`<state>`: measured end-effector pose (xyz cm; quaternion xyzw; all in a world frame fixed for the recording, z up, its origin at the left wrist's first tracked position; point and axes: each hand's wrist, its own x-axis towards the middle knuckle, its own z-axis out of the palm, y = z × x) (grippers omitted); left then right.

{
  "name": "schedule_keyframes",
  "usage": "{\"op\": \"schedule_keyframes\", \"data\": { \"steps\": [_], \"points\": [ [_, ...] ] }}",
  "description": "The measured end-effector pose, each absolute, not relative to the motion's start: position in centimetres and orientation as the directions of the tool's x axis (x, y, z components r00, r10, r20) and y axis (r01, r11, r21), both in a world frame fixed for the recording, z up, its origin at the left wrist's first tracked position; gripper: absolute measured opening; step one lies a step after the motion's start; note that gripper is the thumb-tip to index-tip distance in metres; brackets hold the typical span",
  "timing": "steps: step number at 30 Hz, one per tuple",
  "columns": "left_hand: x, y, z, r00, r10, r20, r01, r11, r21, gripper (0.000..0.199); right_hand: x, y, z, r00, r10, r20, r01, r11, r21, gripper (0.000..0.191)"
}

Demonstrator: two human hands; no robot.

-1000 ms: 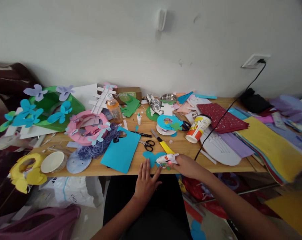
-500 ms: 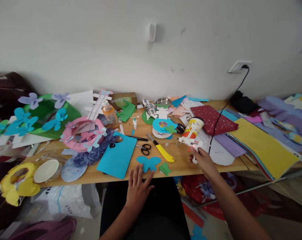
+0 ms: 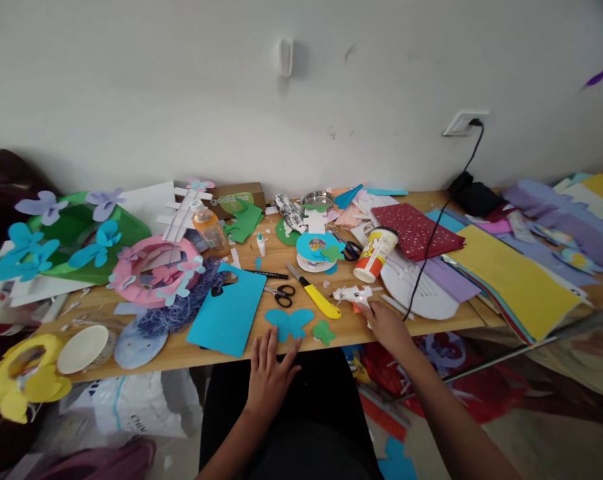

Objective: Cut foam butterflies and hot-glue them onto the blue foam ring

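My left hand (image 3: 271, 373) lies flat at the table's front edge, fingers spread, the fingertips at the lower edge of a blue paper butterfly (image 3: 290, 323). In my right hand (image 3: 388, 325) is a white hot glue gun (image 3: 352, 293), gripped by its handle, the nozzle pointing left. A yellow-handled knife (image 3: 321, 301) lies just left of the nozzle. Between the hands rests a small green paper cutout (image 3: 324, 332). Black-handled scissors (image 3: 284, 295) and a black pen (image 3: 271, 274) sit behind the butterfly.
A blue sheet (image 3: 228, 313), purple yarn (image 3: 184, 300) and a pink ring (image 3: 156, 270) lie to the left. Behind the glue gun a paper cup (image 3: 376, 253) lies tilted. A black cord (image 3: 434, 233) crosses the right side up to the wall socket (image 3: 466, 123). Yellow paper (image 3: 518, 280) overhangs the front edge.
My right hand has brought the glue gun leftward and nearer the front edge, away from the paper cup. My left hand stays by the butterfly. The whole view has shifted slightly.
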<state>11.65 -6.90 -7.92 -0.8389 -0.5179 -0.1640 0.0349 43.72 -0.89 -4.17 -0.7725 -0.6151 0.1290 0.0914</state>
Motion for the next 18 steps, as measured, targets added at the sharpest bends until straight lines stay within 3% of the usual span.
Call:
{"op": "schedule_keyframes", "data": {
  "steps": [8, 11, 13, 15, 18],
  "points": [
    [11.8, -6.9, -7.9, 0.413, 0.86, 0.3, 0.88, -0.461, 0.111, 0.073, 41.2, -2.5, -2.8, 0.255, 0.961, 0.109, 0.94, -0.22, -0.259, 0.042],
    [11.8, -6.8, -7.9, 0.414, 0.864, 0.286, 0.881, -0.46, 0.115, 0.071, 39.3, -4.5, -2.7, -0.094, 0.973, 0.209, 0.953, 0.149, -0.264, 0.034],
    [11.9, -6.8, -7.9, 0.41, 0.866, 0.285, 0.881, -0.457, 0.123, 0.07, 37.8, -5.8, -3.5, -0.366, 0.898, 0.246, 0.878, 0.421, -0.23, 0.032],
    [11.9, -6.7, -7.9, 0.403, 0.868, 0.288, 0.882, -0.453, 0.131, 0.069, 36.5, -6.7, -4.7, -0.47, 0.848, 0.245, 0.83, 0.519, -0.203, 0.033],
    [11.9, -6.7, -7.7, 0.402, 0.866, 0.297, 0.88, -0.456, 0.136, 0.068, 35.7, -7.2, -6.3, -0.445, 0.858, 0.258, 0.829, 0.503, -0.243, 0.033]
  ]
}}
